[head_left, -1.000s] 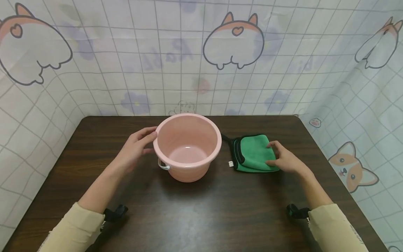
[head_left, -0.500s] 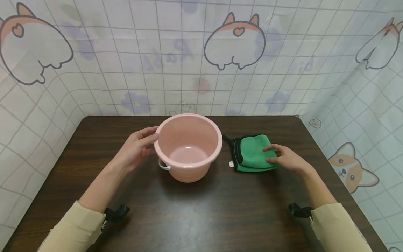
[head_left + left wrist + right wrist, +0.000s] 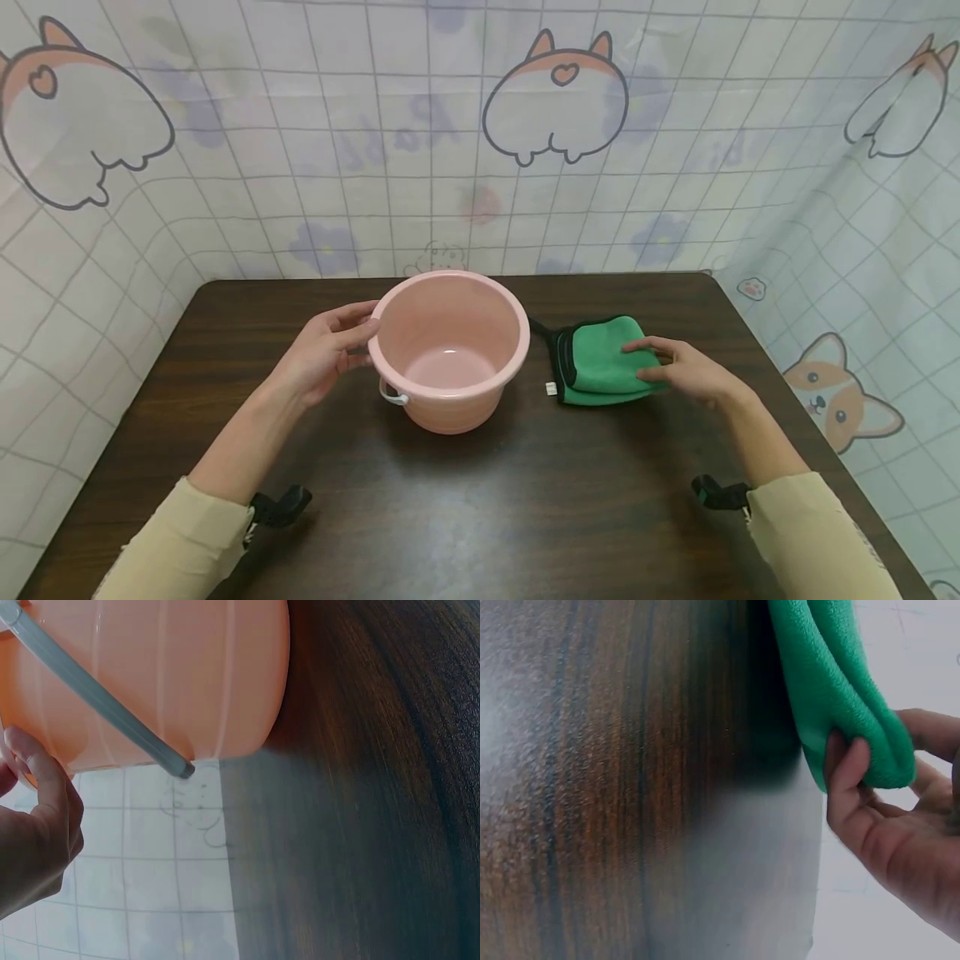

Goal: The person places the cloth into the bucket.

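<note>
A pink bucket (image 3: 448, 412) with a pale grey handle (image 3: 97, 697) stands upright on the table. At its left rim is my left hand (image 3: 315, 358), pinching the rim between thumb and fingers. To the right of the bucket is a folded green cloth (image 3: 603, 358) with black edging, a black loop and a small white tag. My right hand (image 3: 693, 371) grips its right end. In the right wrist view the thumb lies on one side of the cloth (image 3: 832, 682) and fingers are on the other; some fingertips are hidden.
The dark brown wooden table (image 3: 465, 533) ends at a back edge against a white gridded curtain (image 3: 420, 200) with cartoon dogs. The curtain also hangs along both sides. Black straps (image 3: 281, 507) sit at both wrists.
My right fingers have closed on the cloth's right end, and that end has shifted slightly up. The left hand and the bucket have hardly moved.
</note>
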`<state>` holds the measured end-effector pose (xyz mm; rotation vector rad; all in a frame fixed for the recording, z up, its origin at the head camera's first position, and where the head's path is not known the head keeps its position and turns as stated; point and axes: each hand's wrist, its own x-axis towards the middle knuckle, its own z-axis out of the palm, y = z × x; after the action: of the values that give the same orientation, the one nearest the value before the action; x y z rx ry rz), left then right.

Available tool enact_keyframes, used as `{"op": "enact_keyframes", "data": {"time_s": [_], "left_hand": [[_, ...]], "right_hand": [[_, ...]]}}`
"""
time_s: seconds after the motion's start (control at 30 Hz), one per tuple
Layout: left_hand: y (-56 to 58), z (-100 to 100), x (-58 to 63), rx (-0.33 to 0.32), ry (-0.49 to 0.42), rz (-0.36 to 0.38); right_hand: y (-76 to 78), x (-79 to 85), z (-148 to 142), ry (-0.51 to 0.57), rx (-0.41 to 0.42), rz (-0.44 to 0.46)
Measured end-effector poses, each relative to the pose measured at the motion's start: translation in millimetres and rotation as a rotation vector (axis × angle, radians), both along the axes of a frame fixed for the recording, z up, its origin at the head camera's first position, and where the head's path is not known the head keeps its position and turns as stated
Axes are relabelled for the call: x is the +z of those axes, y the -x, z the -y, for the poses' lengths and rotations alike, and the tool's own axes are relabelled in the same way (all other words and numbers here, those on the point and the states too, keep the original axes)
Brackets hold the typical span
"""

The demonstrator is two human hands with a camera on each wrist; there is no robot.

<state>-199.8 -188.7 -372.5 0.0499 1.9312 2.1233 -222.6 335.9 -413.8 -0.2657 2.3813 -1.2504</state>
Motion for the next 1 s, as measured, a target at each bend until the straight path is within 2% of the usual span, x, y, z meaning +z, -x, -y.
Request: {"op": "enact_keyframes", "data": {"time_s": [0.3,0.67,1.0], "left_hand": [[0.9,0.1,0.3,-0.002,0.021,0.006],[0.7,0.6,6.4,-0.003,0.035,0.033],[-1.7,0.8,9.9,-0.017,0.028,0.027]], "right_hand": [[2.5,9.6,5.1,0.039,-0.025,-0.016],[5.4,33.2,16.8,0.011,-0.037,-0.095],[8.2,52.9,27.3,0.106,-0.021,-0.112]]}}
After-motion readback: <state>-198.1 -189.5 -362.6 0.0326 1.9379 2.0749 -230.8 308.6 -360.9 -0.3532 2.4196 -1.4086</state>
